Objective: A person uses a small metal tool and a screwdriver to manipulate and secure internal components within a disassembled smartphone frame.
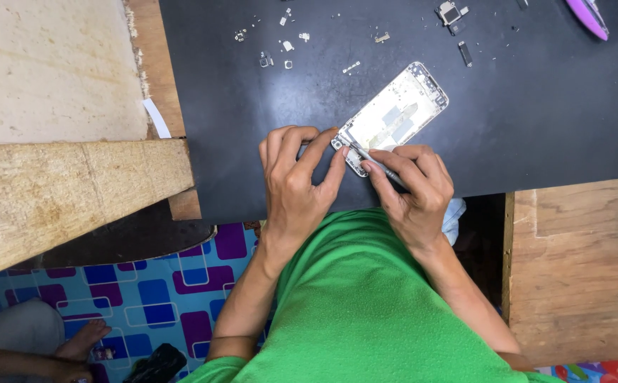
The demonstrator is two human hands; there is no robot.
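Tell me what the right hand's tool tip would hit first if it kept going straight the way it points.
Most likely the left hand: the thin tool in the right hand points up-left across the opened phone's near corner, toward the left fingertips.

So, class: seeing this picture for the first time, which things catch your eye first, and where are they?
The opened phone shell lies at the centre of the black mat. The left hand steadies its near corner while the right hand works a thin metal tool there. Tiny loose parts dot the mat's far edge.

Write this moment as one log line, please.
left hand: steadies phone shell | right hand: holds thin tool at shell's lower end | loose parts on black mat
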